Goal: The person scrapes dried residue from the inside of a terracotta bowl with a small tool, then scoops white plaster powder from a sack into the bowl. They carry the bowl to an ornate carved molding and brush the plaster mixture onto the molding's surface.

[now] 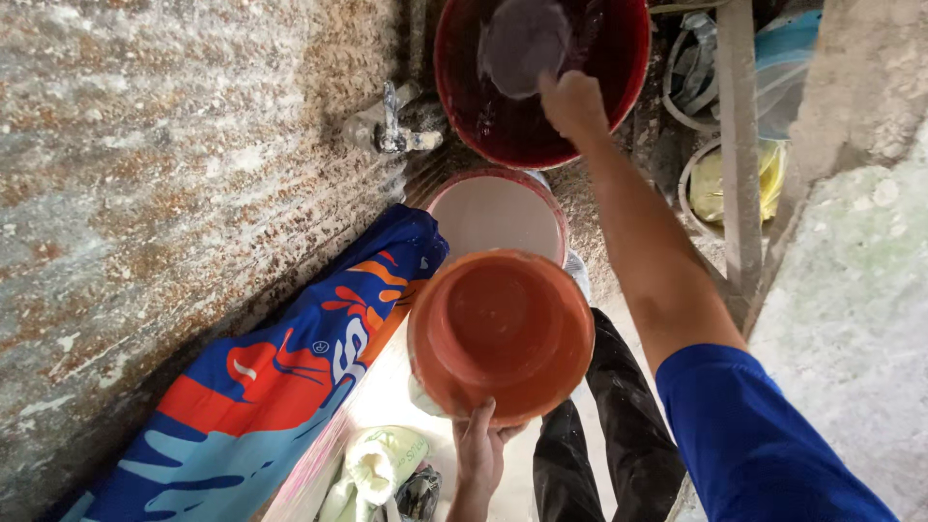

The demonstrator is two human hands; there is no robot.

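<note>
Fingers of my left hand clamp the near rim of an orange bucket, held above a pink tub. Farther right, my right hand grips a grey scoop inside the big red bucket.

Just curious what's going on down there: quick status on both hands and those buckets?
Left hand in a grip on orange bucket rim. Right hand holds grey scoop inside big red tub. White-filled bucket sits between them.
</note>
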